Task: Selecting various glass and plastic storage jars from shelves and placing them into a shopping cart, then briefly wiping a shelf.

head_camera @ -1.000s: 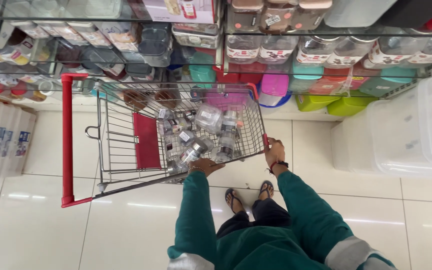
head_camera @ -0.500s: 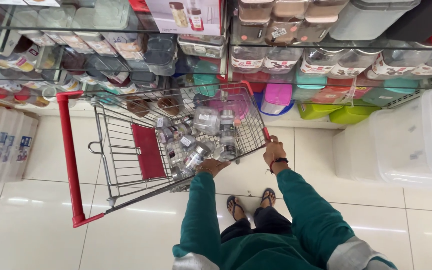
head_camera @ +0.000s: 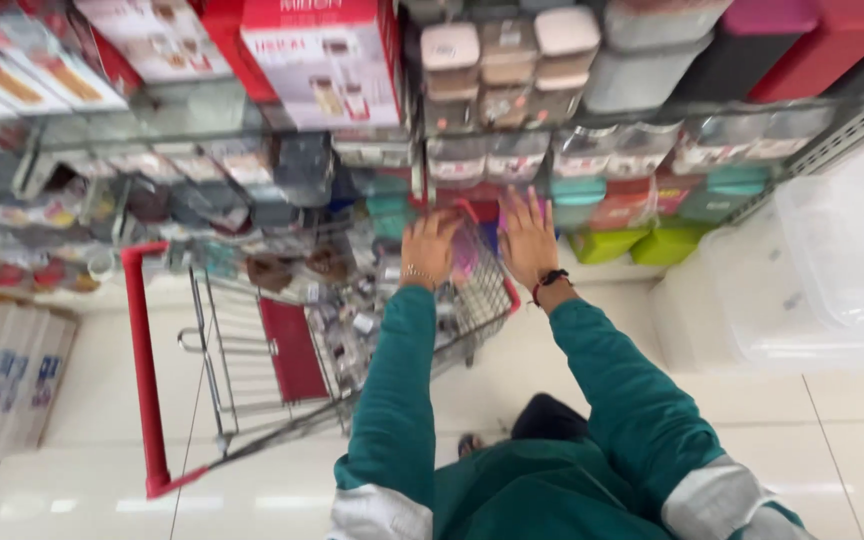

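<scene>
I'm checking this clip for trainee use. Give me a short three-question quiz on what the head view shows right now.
1. True or false: both hands are raised toward the shelves above the far end of the shopping cart.
2. Which wrist wears a dark band with a red bead: A) left, B) right, C) neither?
3. Fill in: the cart's rim and handle are coloured ____.

Key
1. True. The left hand and right hand are both stretched forward with fingers spread, toward the stacked storage containers. Motion blur hides whether either grip touches anything.
2. B. The dark band sits on the right wrist; the left wrist carries a thin light bracelet.
3. Red.
</scene>
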